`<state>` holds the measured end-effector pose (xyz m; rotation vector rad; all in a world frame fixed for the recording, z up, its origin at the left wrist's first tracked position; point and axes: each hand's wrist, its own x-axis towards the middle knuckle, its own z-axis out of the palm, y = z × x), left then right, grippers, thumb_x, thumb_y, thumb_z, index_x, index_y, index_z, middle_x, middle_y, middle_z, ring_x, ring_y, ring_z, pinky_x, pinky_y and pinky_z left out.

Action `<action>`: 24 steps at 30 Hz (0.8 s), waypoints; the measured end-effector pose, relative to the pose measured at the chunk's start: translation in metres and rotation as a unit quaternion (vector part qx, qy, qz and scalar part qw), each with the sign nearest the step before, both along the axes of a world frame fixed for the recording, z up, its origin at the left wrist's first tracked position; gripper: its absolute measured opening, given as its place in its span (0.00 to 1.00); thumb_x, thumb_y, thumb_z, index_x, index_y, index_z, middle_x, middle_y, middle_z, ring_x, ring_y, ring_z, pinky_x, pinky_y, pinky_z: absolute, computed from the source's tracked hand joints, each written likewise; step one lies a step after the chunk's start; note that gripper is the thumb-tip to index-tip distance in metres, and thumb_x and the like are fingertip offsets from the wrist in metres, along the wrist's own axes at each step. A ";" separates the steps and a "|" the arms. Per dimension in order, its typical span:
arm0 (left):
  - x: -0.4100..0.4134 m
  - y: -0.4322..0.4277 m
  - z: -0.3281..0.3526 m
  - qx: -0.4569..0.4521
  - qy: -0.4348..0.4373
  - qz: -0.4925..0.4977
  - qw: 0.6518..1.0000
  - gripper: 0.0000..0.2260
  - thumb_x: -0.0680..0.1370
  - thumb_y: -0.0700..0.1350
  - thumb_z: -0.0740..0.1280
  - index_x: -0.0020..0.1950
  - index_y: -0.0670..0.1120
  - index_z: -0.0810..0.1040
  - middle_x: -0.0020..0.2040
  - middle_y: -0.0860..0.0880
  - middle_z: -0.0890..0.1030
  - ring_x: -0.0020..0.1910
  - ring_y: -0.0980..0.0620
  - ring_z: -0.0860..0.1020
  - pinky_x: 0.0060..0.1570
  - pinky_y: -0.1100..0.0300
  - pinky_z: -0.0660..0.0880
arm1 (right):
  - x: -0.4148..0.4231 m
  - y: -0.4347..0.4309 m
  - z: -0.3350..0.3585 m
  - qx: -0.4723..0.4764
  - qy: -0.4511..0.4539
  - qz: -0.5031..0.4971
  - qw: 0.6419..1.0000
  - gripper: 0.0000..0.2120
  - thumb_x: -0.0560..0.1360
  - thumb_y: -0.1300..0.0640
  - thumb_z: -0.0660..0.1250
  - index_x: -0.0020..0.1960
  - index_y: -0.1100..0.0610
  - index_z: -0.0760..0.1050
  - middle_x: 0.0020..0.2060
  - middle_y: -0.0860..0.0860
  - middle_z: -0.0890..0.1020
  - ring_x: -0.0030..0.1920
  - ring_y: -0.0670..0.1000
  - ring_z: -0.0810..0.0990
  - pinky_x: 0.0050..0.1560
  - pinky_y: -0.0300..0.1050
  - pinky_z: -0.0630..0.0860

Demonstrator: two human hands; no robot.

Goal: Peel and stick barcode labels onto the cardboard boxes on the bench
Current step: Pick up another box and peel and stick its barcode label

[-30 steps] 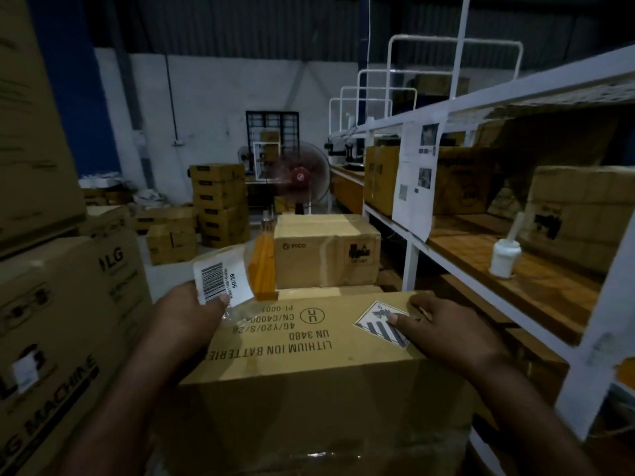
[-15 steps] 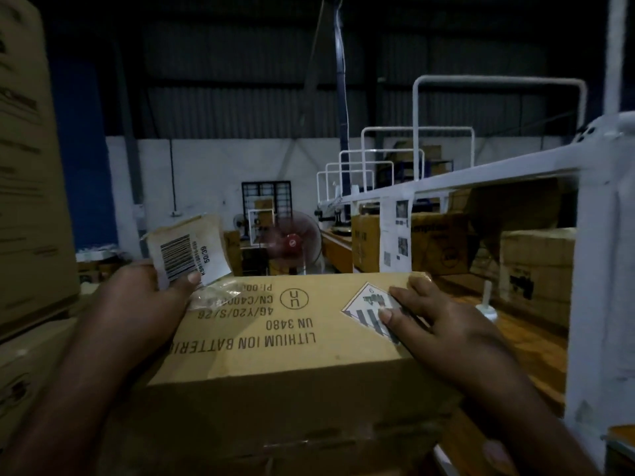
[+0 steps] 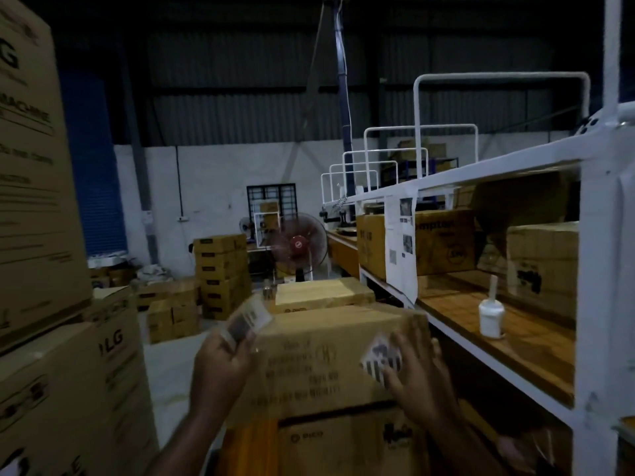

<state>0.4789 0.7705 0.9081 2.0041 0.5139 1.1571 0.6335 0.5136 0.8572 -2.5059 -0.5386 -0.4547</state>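
A cardboard box [image 3: 309, 365] printed with lithium-battery text is held between my two hands, lifted and tilted with its printed face toward me. My left hand [image 3: 220, 365] presses against the box's left side and pinches a white barcode label [image 3: 245, 321] above the box's top left corner. My right hand [image 3: 419, 369] lies flat with spread fingers on the box's right part, beside a striped diamond hazard sticker [image 3: 379, 359]. The box and label are blurred by motion. Another cardboard box [image 3: 347, 441] marked PICO sits below it.
A white metal rack [image 3: 598, 269] with wooden shelves stands at the right, holding boxes and a white glue bottle [image 3: 491, 319]. Big LG cartons [image 3: 68, 389] are stacked at the left. Further box stacks [image 3: 221, 269] and a red fan [image 3: 298, 247] stand behind.
The box has gone up and away from me and now tilts with its printed face toward me. Both hands moved with it, the label still in my left hand. The view swung upward.
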 end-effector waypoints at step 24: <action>0.019 0.024 -0.056 -0.115 -0.007 -0.094 0.989 0.10 0.79 0.45 0.69 0.58 0.44 0.81 0.49 0.49 0.85 0.50 0.49 0.83 0.47 0.49 0.81 | -0.061 0.099 -0.024 0.146 0.096 0.075 0.982 0.25 0.76 0.38 0.64 0.69 0.47 0.73 0.65 0.47 0.76 0.64 0.49 0.75 0.62 0.48 0.75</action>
